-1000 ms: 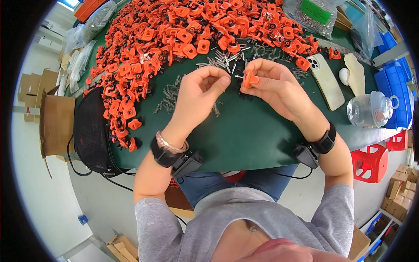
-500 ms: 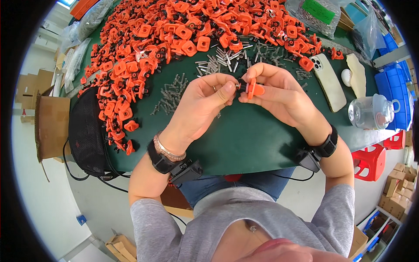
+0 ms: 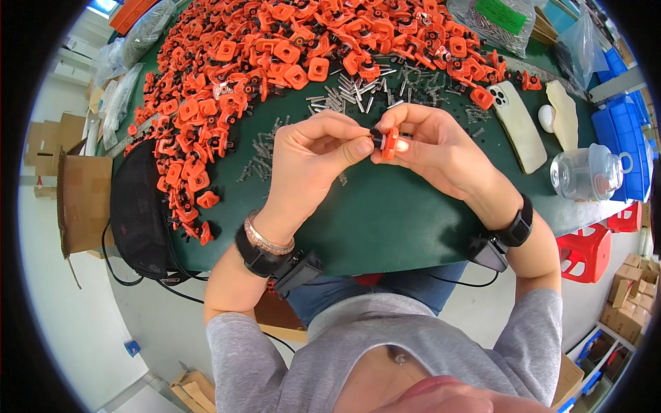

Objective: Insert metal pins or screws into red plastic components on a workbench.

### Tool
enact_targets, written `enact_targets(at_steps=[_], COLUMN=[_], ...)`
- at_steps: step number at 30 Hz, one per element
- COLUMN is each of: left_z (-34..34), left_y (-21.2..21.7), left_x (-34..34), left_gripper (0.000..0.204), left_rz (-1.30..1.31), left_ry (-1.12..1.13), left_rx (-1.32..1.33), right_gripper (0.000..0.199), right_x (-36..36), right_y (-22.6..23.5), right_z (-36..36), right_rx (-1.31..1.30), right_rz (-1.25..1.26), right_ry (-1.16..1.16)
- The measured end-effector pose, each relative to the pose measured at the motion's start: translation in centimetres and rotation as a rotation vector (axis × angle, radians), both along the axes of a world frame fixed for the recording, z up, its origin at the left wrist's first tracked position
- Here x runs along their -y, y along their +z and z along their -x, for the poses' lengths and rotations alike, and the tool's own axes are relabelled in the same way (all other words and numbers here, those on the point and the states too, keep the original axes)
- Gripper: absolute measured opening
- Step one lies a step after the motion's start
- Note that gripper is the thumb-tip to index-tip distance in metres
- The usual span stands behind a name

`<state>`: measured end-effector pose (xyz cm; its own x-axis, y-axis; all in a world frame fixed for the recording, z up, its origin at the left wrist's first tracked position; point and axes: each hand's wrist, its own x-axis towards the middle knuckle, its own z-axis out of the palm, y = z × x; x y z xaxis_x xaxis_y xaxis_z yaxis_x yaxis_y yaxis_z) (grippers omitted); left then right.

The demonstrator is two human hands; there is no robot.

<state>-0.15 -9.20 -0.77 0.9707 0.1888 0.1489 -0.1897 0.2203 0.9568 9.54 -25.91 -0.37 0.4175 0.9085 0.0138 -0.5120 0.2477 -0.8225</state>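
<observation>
Between my fingers, above the green tabletop, is an orange plastic part with a black fitting. My right hand pinches its orange body between thumb and fingers. My left hand is closed, its thumb and fingertips pinched at the black end; whatever small piece lies between them is mostly hidden. Small metal springs are scattered left of my left hand. Just beyond both hands lie silver metal pins, with more springs to their right.
A large heap of orange and black parts covers the table's far side and runs down its left. On the right are a phone, a clear plastic jar and blue bins. A black bag sits at the left edge.
Both hands have shifted slightly left with the orange part. The part has turned a little in my right fingers, and the left fingertips stay against its black end.
</observation>
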Motion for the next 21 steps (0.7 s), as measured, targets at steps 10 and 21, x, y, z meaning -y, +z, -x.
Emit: enact_targets(at_steps=[10,21], left_z=[1.2,15.9], left_y=[2.4,3.4], left_x=[0.8,-1.6], left_gripper=[0.036,0.025], left_rz=[-0.129,-0.704], left_ry=[0.002,0.336], left_rx=[-0.011,-0.336], right_gripper=[0.02,0.024], right_x=[-0.5,-0.3], right_y=[-0.2,0.1], right_z=[0.7,1.2], right_rx=[0.057,0.24], right_rz=[-0.01,0.136], right_ry=[-0.036,-0.001])
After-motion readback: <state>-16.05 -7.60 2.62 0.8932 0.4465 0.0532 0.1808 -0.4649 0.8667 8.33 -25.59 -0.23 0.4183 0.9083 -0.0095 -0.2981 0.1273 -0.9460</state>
